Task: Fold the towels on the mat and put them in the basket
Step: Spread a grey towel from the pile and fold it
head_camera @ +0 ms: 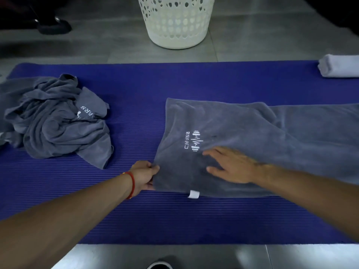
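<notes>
From my head camera, the grey towel I am working on lies spread over the right half of the blue mat, running off past its right end. My left hand pinches the towel's near left corner, fingers and thumb curled onto the cloth. My right hand lies flat on it, fingers straight and spread, holding nothing, only pressing.

The cloth looks like soft terry: light, limp, no stiffness of its own, so I judge it will sag and crease wherever I do not support it. Corners and hems are the places to take hold; the middle would only bunch. A white logo is stitched into it and a small white tag sticks out at the near edge.

The mat is ribbed foam, likely grippy enough to keep the towel from sliding.

A second grey towel sits crumpled near the mat's left end. The white perforated plastic basket stands on the floor beyond the far edge.
</notes>
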`<state>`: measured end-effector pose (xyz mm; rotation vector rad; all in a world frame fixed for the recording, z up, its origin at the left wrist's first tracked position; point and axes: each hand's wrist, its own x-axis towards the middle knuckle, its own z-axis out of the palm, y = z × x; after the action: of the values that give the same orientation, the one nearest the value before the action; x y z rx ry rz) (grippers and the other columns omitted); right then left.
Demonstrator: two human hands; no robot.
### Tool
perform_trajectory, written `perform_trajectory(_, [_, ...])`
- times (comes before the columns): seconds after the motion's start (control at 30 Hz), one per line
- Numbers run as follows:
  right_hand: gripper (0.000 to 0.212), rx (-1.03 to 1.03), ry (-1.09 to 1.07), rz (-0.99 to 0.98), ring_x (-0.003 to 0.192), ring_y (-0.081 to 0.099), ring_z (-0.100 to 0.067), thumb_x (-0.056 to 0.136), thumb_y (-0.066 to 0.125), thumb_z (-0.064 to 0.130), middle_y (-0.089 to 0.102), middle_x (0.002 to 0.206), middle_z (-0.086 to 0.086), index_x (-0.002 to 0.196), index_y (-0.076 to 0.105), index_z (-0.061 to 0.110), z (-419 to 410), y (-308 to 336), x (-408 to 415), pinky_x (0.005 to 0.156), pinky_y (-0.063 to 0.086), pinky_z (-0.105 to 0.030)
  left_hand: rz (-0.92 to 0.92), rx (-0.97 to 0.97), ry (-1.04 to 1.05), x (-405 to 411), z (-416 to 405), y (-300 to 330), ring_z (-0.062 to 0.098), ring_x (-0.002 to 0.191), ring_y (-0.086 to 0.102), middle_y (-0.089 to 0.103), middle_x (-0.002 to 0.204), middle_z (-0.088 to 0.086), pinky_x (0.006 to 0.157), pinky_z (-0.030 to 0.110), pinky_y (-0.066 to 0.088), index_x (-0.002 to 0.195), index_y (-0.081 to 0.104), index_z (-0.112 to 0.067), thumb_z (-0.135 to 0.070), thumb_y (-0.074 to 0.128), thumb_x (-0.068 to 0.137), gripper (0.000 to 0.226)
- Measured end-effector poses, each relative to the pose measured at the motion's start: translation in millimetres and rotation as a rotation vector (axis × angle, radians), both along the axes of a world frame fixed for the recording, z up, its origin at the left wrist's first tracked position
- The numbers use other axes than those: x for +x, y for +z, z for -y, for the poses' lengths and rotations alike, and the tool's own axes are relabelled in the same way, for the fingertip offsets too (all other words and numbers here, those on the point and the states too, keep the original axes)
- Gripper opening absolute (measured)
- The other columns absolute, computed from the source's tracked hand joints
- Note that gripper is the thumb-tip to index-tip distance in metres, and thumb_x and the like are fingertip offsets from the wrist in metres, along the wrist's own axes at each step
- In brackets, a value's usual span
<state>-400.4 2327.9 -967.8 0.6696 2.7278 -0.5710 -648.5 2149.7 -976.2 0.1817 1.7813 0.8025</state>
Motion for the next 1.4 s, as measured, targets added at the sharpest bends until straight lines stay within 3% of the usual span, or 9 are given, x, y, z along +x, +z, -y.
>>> perform_trajectory(0.17, [0.088,0.111,0.249,0.268,0.150,0.022,-0.029,0.092,0.050,0.070,0.016,0.163,-0.010,0.161,0.020,0.024,38,-12,18,0.121,0.026,-0.047,-0.089,-0.053,-0.109,12,17,-8,0.023,0.090,0.073,0.071,0.105,0.013,0.070,0.035,0.064,0.107,0.062,0.002,-0.015,0.064,0.100,0.019])
perform_trajectory(0.27, [0.088,0.226,0.322,0.261,0.136,0.035,-0.030,0.089,0.062,0.063,0.031,0.150,-0.010,0.157,0.027,0.020,55,-16,20,0.107,0.041,-0.049,-0.130,-0.047,-0.120,11,24,-3,0.028,0.081,0.076,0.072,0.101,0.017,0.063,0.033,0.063,0.109,0.060,0.001,-0.014,0.062,0.101,0.018])
perform_trajectory(0.47, [0.036,0.230,0.310,0.284,0.112,0.063,-0.032,0.103,0.045,0.017,0.061,0.124,-0.008,0.138,0.043,0.016,63,-12,19,0.087,0.049,-0.040,-0.118,-0.124,-0.299,-2,43,-2,0.025,0.070,0.075,0.072,0.097,0.021,0.070,0.039,0.064,0.108,0.062,-0.003,-0.019,0.064,0.101,0.018])
perform_trajectory(0.7, [0.026,0.074,0.418,0.297,0.112,0.061,-0.028,0.106,0.041,0.029,0.061,0.122,-0.005,0.124,0.054,0.015,80,-5,31,0.094,0.043,-0.038,-0.235,-0.414,-0.751,-21,20,4,0.025,0.070,0.072,0.077,0.091,0.015,0.065,0.034,0.060,0.104,0.064,-0.004,-0.038,0.070,0.095,0.036])
perform_trajectory(0.8, [0.034,0.092,0.328,0.150,0.111,0.060,-0.023,0.102,0.041,0.041,0.056,0.122,-0.001,0.125,0.055,0.020,76,-13,43,0.099,0.048,-0.038,-0.627,-0.352,-0.896,-26,-18,16,0.025,0.066,0.064,0.070,0.088,0.011,0.063,0.032,0.055,0.089,0.062,-0.007,-0.054,0.064,0.093,0.047])
perform_trajectory(0.9, [0.050,0.269,0.114,0.025,0.120,0.058,-0.028,0.093,0.041,0.046,0.053,0.136,-0.007,0.136,0.057,0.025,60,-26,41,0.094,0.054,-0.046,-0.815,-0.142,-0.753,-36,-67,15,0.029,0.101,0.063,0.065,0.111,0.009,0.083,0.033,0.048,0.106,0.060,-0.014,-0.041,0.065,0.092,0.031])
perform_trajectory(1.13, [0.073,0.049,-0.037,0.308,0.157,-0.003,-0.033,0.101,0.039,0.064,-0.011,0.172,-0.004,0.162,0.003,0.044,30,-27,23,0.124,0.020,-0.052,-0.848,-0.015,-0.595,-63,-155,0,0.040,0.130,0.050,0.042,0.147,0.021,0.110,0.043,0.042,0.150,0.038,-0.021,-0.034,0.062,0.096,0.061])
perform_trajectory(1.27, [0.074,-0.068,-0.081,0.301,0.157,-0.016,-0.029,0.102,0.042,0.059,-0.022,0.170,0.002,0.161,-0.001,0.047,30,-27,28,0.126,0.006,-0.055,-0.812,-0.003,-0.642,-84,-191,-17,0.040,0.126,0.055,0.046,0.148,0.015,0.102,0.052,0.052,0.143,0.052,-0.026,-0.044,0.052,0.095,0.051])
perform_trajectory(1.4, [0.067,-0.033,-0.057,0.280,0.159,-0.003,-0.028,0.104,0.038,0.057,-0.013,0.172,0.003,0.161,0.003,0.048,21,-22,25,0.123,0.021,-0.047,-0.779,0.060,-0.422,-85,-212,-26,0.033,0.119,0.062,0.067,0.127,0.013,0.102,0.041,0.051,0.121,0.072,-0.009,-0.028,0.057,0.101,0.031])
